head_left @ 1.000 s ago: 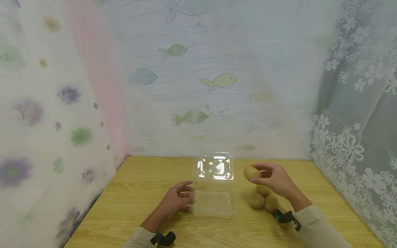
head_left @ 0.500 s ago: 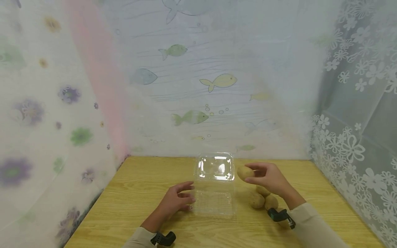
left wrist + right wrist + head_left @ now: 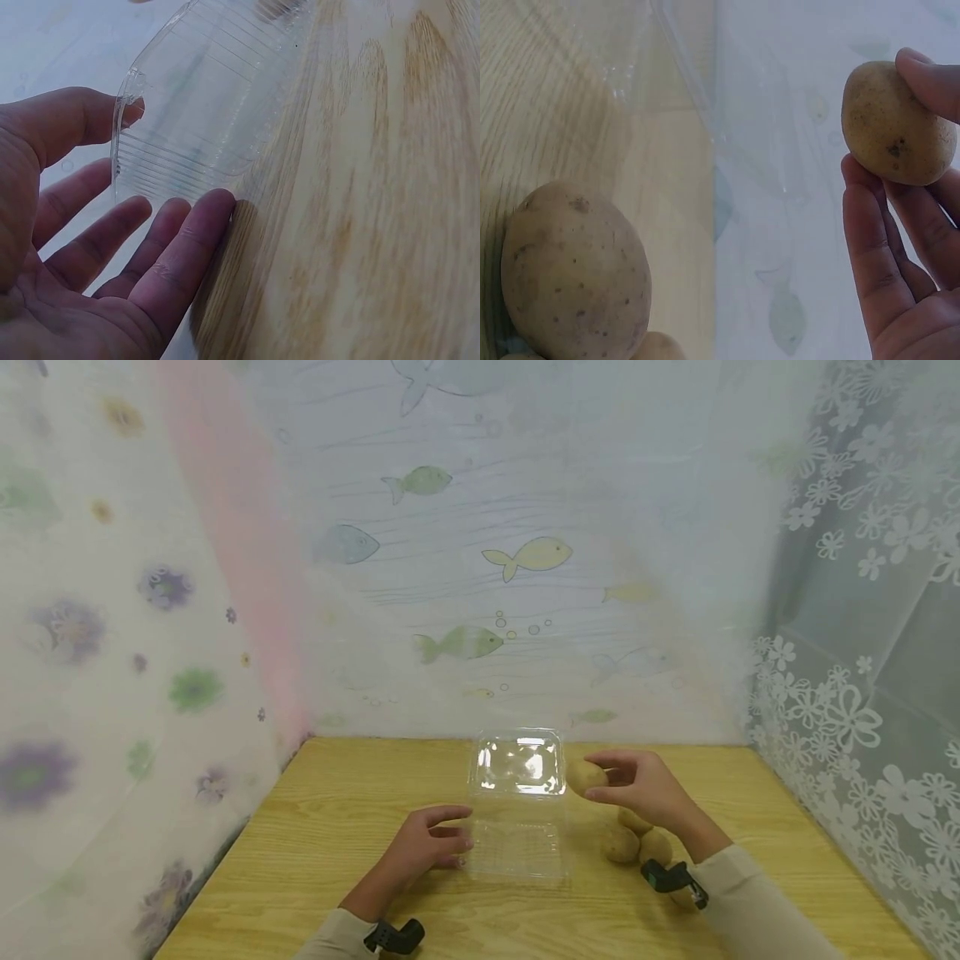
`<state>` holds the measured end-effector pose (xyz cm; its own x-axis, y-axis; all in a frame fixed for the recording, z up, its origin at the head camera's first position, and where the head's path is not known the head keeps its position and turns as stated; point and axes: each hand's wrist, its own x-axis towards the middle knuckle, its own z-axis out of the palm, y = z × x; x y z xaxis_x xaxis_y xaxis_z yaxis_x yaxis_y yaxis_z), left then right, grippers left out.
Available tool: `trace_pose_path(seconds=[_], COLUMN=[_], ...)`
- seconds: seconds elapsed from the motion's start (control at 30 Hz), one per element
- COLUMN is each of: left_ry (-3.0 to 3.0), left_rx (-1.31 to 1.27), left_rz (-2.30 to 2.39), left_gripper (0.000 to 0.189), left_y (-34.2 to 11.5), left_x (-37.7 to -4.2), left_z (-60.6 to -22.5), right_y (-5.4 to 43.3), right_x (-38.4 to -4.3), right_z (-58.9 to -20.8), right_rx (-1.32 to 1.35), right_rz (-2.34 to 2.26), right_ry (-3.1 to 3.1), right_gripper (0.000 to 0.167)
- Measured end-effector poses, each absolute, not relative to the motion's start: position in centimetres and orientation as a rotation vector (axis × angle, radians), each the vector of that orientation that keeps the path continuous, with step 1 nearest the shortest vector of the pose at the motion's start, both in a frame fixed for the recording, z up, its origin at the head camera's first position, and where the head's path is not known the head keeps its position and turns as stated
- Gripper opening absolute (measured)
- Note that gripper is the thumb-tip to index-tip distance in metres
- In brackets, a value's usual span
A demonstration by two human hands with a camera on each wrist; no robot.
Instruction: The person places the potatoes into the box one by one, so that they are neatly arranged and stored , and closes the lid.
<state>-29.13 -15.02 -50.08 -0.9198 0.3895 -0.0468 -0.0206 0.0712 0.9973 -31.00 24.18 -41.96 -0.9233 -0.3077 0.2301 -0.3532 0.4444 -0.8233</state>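
Note:
My right hand [image 3: 637, 785] pinches a potato [image 3: 585, 777] between thumb and fingers, raised beside the lid of a clear plastic clamshell box [image 3: 517, 852]. In the right wrist view, the held potato [image 3: 896, 124] has a dark spot on its skin. Along the box's left side rests my left hand [image 3: 420, 852], fingers apart and loosely bent. In the left wrist view, its thumb [image 3: 82, 116] meets the rim of the box wall [image 3: 187, 97]; the fingertips lie close by. The box stands unfolded, its lid [image 3: 519, 764] towards the back.
Several potatoes [image 3: 621, 843] lie together on the wooden table [image 3: 360, 785], right of the box and partly under my right forearm. One potato [image 3: 577, 270] looms large in the right wrist view. A fish-printed curtain [image 3: 450, 568] hangs behind the table.
My right hand has moved left with the potato, from above the pile to the lid's right edge. The left hand has stayed at the box, its index finger shifting slightly.

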Motion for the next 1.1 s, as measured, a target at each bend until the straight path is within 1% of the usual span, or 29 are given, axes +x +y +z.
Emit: trace_pose_path(seconds=[0.43, 0.87, 1.1], left_ry=[2.047, 2.066, 2.081], left_rx=[0.352, 0.360, 0.370], left_rz=[1.926, 1.917, 1.917], left_gripper=[0.060, 0.058, 0.059], left_y=[-15.0, -15.0, -14.9], left_x=[-29.0, -29.1, -29.2], left_z=[-50.1, -50.2, -50.2], right_y=[22.6, 20.9, 20.1], right_x=[-31.1, -31.4, -32.1], right_z=[-42.1, -42.4, -43.1], right_rx=[0.659, 0.773, 0.789], right_rz=[1.582, 1.643, 1.625], right_ry=[-2.637, -2.595, -2.598], right_gripper=[0.058, 0.053, 0.050])
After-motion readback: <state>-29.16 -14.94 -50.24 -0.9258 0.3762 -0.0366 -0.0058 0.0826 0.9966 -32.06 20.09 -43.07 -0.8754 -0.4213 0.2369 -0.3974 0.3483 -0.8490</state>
